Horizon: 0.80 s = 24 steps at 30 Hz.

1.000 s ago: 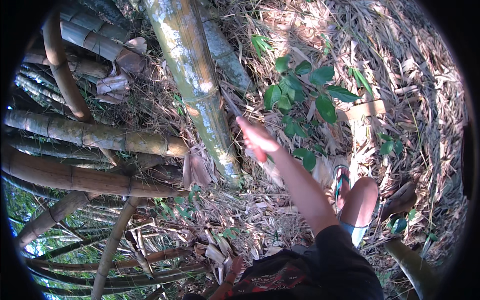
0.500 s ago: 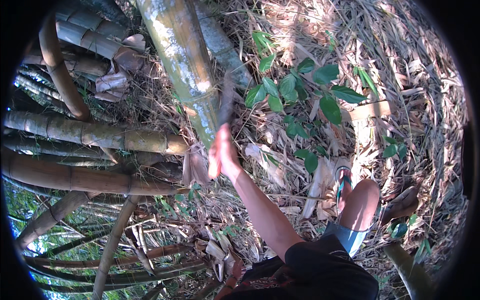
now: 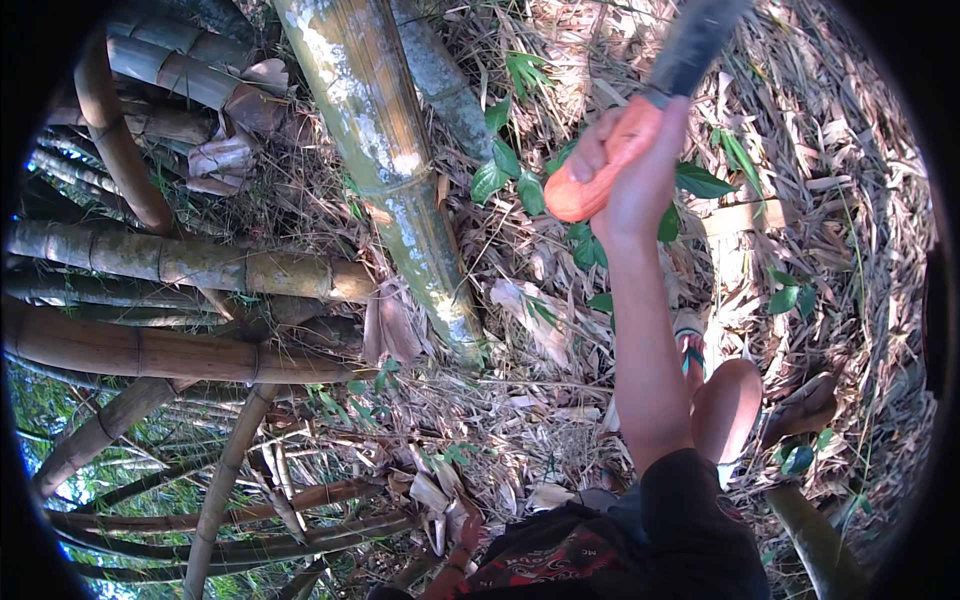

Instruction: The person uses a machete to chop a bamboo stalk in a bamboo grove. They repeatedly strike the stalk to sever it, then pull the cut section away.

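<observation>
My right hand (image 3: 640, 170) is wrapped round the orange handle of a machete (image 3: 690, 60). Its dark blade points up and right, running out of the picture's top edge. To the left of this hand stands a thick green-and-yellow bamboo culm (image 3: 385, 140) with whitish patches, apart from the blade. Small pale marks show near a joint on the culm. My left hand (image 3: 467, 532) hangs low by my body at the bottom, near dry sheaths; its fingers are too unclear to read.
More bamboo stems (image 3: 180, 265) cross on the left, some lying nearly level. Behind the thick culm rises a second grey-green one (image 3: 450, 90). Leafy seedlings (image 3: 515, 180) grow beneath my right hand. Dry leaves cover the ground, and my sandalled foot (image 3: 690, 355) is at right.
My right hand has swung the machete away from the thick culm, up and to the right. The blade was blurred against the culm's side before. My left hand now shows more at the bottom.
</observation>
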### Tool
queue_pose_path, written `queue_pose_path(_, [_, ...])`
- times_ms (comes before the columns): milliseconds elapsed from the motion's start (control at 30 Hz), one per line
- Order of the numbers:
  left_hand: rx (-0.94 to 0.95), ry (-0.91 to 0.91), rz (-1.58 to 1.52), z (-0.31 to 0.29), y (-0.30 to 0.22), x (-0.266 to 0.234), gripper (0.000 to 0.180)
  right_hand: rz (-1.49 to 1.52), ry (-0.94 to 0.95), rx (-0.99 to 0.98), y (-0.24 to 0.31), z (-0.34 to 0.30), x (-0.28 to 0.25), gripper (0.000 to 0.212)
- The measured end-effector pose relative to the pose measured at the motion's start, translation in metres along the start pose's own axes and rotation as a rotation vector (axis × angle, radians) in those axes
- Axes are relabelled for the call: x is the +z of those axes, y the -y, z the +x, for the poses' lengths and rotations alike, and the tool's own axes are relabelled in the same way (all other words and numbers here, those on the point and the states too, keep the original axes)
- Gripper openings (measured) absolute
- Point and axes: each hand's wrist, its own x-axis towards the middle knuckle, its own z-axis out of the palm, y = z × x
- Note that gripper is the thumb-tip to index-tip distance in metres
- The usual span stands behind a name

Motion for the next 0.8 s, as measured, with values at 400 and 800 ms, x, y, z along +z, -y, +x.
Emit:
queue_pose_path(400, [0.134,0.024,0.147,0.001,-0.063,0.022,0.049,-0.23,0.019,1.069,-0.2,-0.097,-0.03,0.061])
queue_pose_path(800, [-0.018,0.226,0.003,0.001,0.016,-0.024,0.037,0.25,-0.101,-0.02,-0.039,-0.026,-0.008,0.067])
